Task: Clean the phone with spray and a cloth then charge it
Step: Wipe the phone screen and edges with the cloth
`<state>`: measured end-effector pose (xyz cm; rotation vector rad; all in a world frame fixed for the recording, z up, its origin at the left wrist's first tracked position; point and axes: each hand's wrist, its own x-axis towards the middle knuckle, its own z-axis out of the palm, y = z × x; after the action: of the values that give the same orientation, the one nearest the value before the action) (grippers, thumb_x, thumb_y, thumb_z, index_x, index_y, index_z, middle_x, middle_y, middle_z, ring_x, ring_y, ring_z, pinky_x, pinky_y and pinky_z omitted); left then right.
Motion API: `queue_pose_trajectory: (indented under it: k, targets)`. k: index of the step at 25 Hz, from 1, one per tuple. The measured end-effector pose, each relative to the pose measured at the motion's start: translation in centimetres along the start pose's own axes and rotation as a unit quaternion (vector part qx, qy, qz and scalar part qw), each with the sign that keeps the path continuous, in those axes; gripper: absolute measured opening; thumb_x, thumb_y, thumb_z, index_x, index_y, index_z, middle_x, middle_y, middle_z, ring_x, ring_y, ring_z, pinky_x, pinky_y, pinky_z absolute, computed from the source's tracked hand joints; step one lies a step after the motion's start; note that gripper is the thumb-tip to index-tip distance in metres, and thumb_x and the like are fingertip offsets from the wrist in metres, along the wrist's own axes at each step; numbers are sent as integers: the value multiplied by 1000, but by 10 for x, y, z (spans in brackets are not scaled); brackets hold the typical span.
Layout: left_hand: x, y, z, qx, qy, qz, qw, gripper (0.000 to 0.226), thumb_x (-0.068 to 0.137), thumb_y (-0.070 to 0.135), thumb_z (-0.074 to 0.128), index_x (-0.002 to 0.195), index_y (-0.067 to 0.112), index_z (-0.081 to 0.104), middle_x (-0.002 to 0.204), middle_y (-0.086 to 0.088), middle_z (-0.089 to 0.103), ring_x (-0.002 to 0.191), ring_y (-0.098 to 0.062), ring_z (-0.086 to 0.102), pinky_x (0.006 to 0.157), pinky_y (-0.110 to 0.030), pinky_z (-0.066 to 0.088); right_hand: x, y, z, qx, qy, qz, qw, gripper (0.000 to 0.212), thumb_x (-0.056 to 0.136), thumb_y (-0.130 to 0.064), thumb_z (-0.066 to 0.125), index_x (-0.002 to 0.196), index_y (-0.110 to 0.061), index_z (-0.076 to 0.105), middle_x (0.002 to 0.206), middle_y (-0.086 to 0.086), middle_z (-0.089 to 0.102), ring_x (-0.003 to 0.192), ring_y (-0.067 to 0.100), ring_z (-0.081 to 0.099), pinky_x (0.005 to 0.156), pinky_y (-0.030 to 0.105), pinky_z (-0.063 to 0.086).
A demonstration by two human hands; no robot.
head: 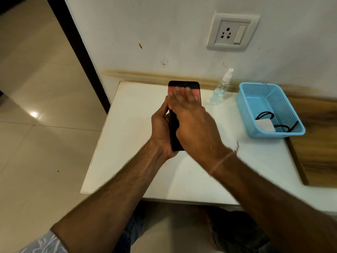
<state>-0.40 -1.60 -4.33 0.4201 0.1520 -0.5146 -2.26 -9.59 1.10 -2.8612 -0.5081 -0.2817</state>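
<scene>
Phone (183, 85) held over surface (127, 143); left grip (162, 129) curled round its lower edge; right grip (193, 125) flat, fingers (187, 94) straight, pressed on its front.

Sleeve (42, 242): short, pale blue with white streaks, nearer than the table (127, 143).
Thread band (221, 160): thin, at the right hand (197, 125) wrist, above table.
Trousers (235, 232): dark denim, beneath table.
</scene>
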Motion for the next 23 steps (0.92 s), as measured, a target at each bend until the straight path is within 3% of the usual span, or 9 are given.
queue_pose_trajectory:
  k: [2, 5, 7, 9, 11, 13, 15, 19, 23]
  targets:
    - [0, 0, 0, 28, -9, -14, 999, 73, 98, 62, 40, 137, 3, 56, 123, -17, 63, 106, -33, 62, 96, -44, 49, -37, -4, 2, 10, -14, -29, 999, 62, 90, 2, 43, 149, -7, 28, 157, 13, 23, 147, 30, 8, 118, 42, 7]
    - [0, 0, 0, 33, -8, -18, 999, 76, 96, 64, 40, 134, 0, 56, 118, -19, 62, 96, -33, 61, 90, -45, 49, -95, -5, 8, 34, -21, -62, 997, 73, 66, 7, 62, 136, 4, 42, 141, 25, 44, 134, 44, 30, 117, 50, 16]
    - [-1, -2, 1, 41, -9, -23, 999, 75, 96, 65, 41, 128, 0, 61, 116, -19, 64, 93, -33, 62, 90, -44, 50, -113, -1, 10, 33, -48, -68, 996, 75, 59, 3, 64, 132, 4, 47, 136, 25, 49, 126, 48, 41, 113, 48, 17]
    - [-1, -3, 2, 38, -8, -23, 999, 76, 96, 65, 40, 127, 0, 62, 116, -19, 65, 93, -33, 63, 90, -44, 50, -110, 1, 9, 36, -55, -67, 996, 73, 56, 3, 64, 128, 6, 53, 134, 25, 52, 123, 49, 45, 108, 54, 30]
    - [0, -1, 2, 40, -8, -18, 999, 79, 97, 65, 38, 135, -1, 56, 116, -20, 64, 94, -33, 62, 89, -44, 50, -94, 1, 4, 42, -36, -66, 996, 71, 61, 9, 64, 130, 5, 51, 136, 24, 50, 128, 44, 38, 101, 57, 33]
    - [0, -1, 2, 50, -5, -12, 999, 80, 97, 64, 37, 143, 0, 50, 118, -20, 64, 98, -33, 63, 93, -44, 50, -65, 1, -1, 49, -15, -43, 998, 66, 77, 8, 54, 141, -2, 41, 147, 16, 40, 138, 32, 22, 109, 49, 28]
    - [1, -4, 3, 35, 6, -6, 999, 72, 97, 60, 45, 140, 4, 56, 125, -19, 66, 110, -34, 65, 104, -44, 46, -27, 3, -6, 40, -19, -10, 999, 67, 88, 5, 48, 150, -12, 27, 157, 7, 23, 146, 25, 8, 116, 41, 16]
    - [1, -5, 3, -4, 40, 22, 999, 53, 97, 50, 55, 132, 12, 67, 132, -12, 67, 119, -30, 66, 102, -41, 52, 27, 8, -7, 16, -1, 15, 1000, 58, 98, -6, 35, 153, -18, 19, 160, 1, 16, 148, 20, 8, 118, 37, 15]
    - [-1, -5, 3, -7, 24, 11, 1000, 58, 97, 51, 54, 138, 12, 61, 137, -10, 63, 121, -30, 64, 108, -40, 46, 8, 4, -3, 35, -18, 16, 999, 58, 96, -6, 38, 152, -15, 23, 160, 5, 18, 148, 24, 10, 117, 41, 16]
